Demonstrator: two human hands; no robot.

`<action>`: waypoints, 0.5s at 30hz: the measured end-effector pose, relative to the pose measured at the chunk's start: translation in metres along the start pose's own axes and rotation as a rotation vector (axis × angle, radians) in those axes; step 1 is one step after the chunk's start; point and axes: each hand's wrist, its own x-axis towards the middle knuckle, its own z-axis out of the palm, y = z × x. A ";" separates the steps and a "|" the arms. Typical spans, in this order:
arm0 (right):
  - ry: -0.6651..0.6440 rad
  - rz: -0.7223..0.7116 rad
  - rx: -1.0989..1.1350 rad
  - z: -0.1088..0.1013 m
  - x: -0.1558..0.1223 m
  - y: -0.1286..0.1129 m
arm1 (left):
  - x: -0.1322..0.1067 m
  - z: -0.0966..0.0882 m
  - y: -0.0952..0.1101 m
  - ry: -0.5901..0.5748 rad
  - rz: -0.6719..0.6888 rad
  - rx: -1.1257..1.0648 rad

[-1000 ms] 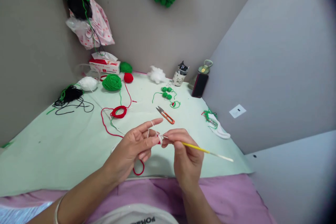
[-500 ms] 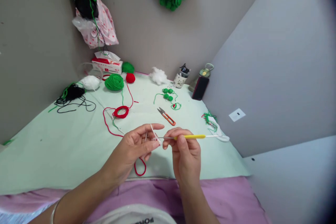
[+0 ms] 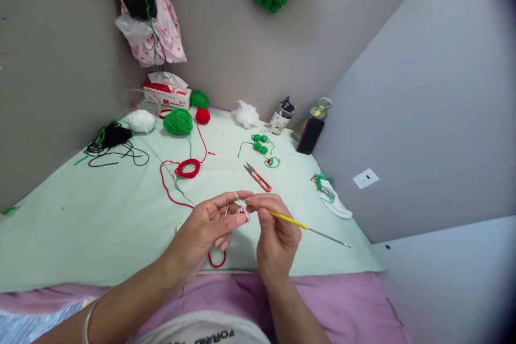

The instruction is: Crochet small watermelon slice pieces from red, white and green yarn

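My left hand [image 3: 215, 223] pinches a small red and white crochet piece [image 3: 244, 215] between thumb and fingers. White yarn [image 3: 237, 197] runs over its raised index finger. In my right hand [image 3: 276, 236] is a crochet hook [image 3: 291, 220] with a yellow handle, held like a pen and tilted down to the right. Its working tip meets the white yarn by the piece; the exact stitch is too small to make out. A loop of red yarn [image 3: 217, 264] hangs below my left hand.
Orange thread snips [image 3: 260, 178] lie beyond my hands, near small green crocheted balls [image 3: 260, 148]. A red yarn coil [image 3: 188, 169], green yarn ball [image 3: 178, 121], white yarn ball [image 3: 141, 121] and black yarn [image 3: 110, 137] lie leftward. A phone [image 3: 310, 136] leans at the back right.
My right hand has moved left, closer to the left hand, and the hook has tilted from level to sloping down rightward. The crochet piece has turned, showing more red. The whole view has shifted slightly.
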 end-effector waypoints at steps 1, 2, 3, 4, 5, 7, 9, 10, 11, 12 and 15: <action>0.013 0.004 -0.024 0.001 -0.001 0.001 | 0.001 0.000 -0.001 0.005 -0.004 -0.004; 0.024 0.022 -0.031 0.000 -0.001 0.001 | 0.002 -0.001 -0.002 0.007 0.000 -0.006; 0.033 0.051 -0.023 -0.001 -0.002 0.002 | 0.002 -0.001 -0.002 0.006 0.005 -0.006; 0.038 0.088 -0.001 -0.002 -0.002 0.003 | 0.003 -0.001 -0.003 0.007 0.011 -0.006; 0.037 0.128 0.030 -0.004 -0.002 0.004 | 0.004 -0.001 -0.003 0.008 0.016 -0.005; 0.031 0.207 0.102 -0.009 -0.002 0.005 | 0.005 -0.001 -0.003 0.019 0.025 0.004; 0.046 0.243 0.146 -0.013 -0.001 0.005 | 0.005 -0.001 -0.004 0.044 0.036 0.019; 0.062 0.239 0.149 -0.015 -0.001 0.004 | 0.006 -0.002 -0.004 0.056 0.043 0.023; 0.081 0.225 0.145 -0.016 -0.001 0.003 | 0.006 -0.002 -0.004 0.063 0.047 0.024; 0.097 0.208 0.139 -0.017 -0.001 0.002 | 0.007 -0.002 -0.005 0.064 0.050 0.023; 0.090 0.167 0.122 -0.020 -0.003 -0.001 | 0.009 -0.002 -0.006 0.044 0.043 0.005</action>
